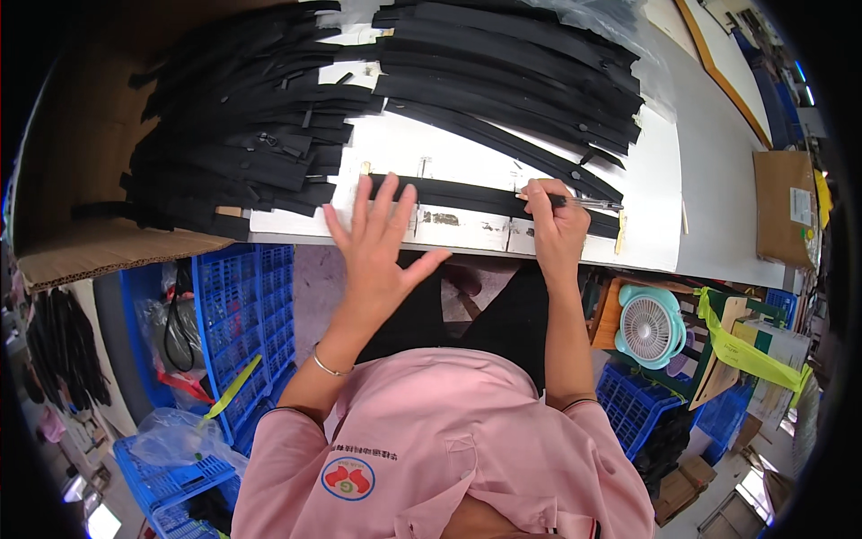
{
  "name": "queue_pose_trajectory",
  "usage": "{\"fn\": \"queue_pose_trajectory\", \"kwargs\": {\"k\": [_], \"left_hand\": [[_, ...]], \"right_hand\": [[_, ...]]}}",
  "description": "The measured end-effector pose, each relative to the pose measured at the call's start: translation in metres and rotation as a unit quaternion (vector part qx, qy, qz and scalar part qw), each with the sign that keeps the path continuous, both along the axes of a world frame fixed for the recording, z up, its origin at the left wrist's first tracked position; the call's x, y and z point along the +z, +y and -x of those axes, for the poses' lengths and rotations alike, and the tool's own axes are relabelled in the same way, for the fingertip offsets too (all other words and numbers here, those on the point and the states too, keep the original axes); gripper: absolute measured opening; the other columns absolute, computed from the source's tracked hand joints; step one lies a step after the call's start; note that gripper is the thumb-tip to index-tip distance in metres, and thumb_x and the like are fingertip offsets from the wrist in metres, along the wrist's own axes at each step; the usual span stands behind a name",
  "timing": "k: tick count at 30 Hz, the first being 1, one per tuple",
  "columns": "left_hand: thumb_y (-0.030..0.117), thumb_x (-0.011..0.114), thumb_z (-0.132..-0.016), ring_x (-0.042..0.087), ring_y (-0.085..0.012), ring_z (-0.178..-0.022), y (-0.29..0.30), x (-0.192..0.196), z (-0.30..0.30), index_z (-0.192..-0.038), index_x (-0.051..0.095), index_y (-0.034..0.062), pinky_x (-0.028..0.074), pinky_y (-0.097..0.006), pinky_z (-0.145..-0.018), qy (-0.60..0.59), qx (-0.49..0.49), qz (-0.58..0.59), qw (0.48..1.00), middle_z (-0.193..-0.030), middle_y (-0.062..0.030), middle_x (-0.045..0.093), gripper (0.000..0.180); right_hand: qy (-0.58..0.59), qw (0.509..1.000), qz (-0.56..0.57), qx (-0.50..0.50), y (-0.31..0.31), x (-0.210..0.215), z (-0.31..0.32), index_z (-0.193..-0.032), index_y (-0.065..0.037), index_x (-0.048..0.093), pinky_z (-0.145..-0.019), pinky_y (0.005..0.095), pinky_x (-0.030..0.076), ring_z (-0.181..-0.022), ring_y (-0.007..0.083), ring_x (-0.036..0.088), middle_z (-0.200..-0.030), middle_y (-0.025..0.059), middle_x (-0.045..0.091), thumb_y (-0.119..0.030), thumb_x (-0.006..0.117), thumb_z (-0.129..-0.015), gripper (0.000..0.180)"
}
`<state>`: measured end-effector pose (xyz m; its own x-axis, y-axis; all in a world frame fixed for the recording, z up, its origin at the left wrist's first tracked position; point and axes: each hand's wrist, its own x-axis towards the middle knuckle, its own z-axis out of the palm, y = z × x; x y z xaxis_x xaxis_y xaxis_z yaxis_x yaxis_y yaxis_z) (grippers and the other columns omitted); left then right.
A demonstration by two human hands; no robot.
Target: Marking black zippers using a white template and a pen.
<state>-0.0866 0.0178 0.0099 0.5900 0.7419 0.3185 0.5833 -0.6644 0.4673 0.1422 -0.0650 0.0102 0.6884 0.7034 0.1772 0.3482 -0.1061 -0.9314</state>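
A long black zipper strip (458, 194) lies across a white board (386, 153) marked with dark lines. My left hand (373, 238) is spread open, its fingertips resting on the strip near its left end. In my right hand (555, 225) is a pen (597, 205) with a clear and silver end pointing right; its writing tip sits close to the strip. Another narrow black strip (503, 139) slants over the board just beyond. Behind it lies a stack of black strips (503, 76), and a second pile (242, 135), with a small zipper slider showing, spreads to the left.
A cardboard box (117, 256) borders the left pile. Blue plastic crates (242, 305) stand below the table's left front edge. A turquoise fan (650, 327) is below the right edge. A small carton (786, 207) stands far right, and clear plastic film (620, 27) lies at the back.
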Motion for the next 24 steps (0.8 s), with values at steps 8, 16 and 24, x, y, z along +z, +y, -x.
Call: {"fn": "queue_pose_trajectory", "kwargs": {"k": [8, 16, 24], "left_hand": [[0.033, 0.078, -0.087, 0.053, -0.0271, -0.125, -0.023, -0.002, -0.071, -0.132, 0.064, 0.0062, 0.021, -0.058, -0.117, -0.101, -0.127, 0.052, 0.985, -0.135, -0.0091, 0.059, 0.054], [0.021, 0.074, -0.089, 0.054, -0.025, -0.118, -0.025, -0.003, -0.077, -0.122, 0.07, 0.0048, 0.026, -0.053, -0.115, -0.077, -0.11, 0.035, 0.99, -0.126, -0.007, 0.061, 0.037], [0.017, 0.077, -0.086, 0.056, -0.0265, -0.117, -0.025, -0.001, -0.08, -0.123, 0.072, 0.0083, 0.027, -0.051, -0.115, -0.072, -0.106, 0.028, 0.991, -0.126, -0.0063, 0.064, 0.038]], "right_hand": [[0.002, 0.999, 0.041, 0.02, -0.001, 0.002, -0.001, -0.096, 0.003, 0.073, -0.063, 0.0224, 0.047, -0.07, 0.0065, 0.061, -0.082, 0.0049, 0.072, -0.013, 0.066, -0.101, 0.018], [-0.013, 1.0, 0.018, -0.008, 0.001, 0.004, 0.0, -0.087, 0.005, 0.072, -0.056, 0.0243, 0.045, -0.061, 0.007, 0.058, -0.074, 0.0055, 0.07, -0.014, 0.069, -0.097, 0.021], [-0.03, 0.997, 0.0, 0.074, -0.005, -0.007, -0.007, -0.083, 0.004, 0.072, -0.056, 0.0282, 0.049, -0.057, 0.0149, 0.066, -0.069, 0.0092, 0.071, -0.012, 0.068, -0.094, 0.02]]}}
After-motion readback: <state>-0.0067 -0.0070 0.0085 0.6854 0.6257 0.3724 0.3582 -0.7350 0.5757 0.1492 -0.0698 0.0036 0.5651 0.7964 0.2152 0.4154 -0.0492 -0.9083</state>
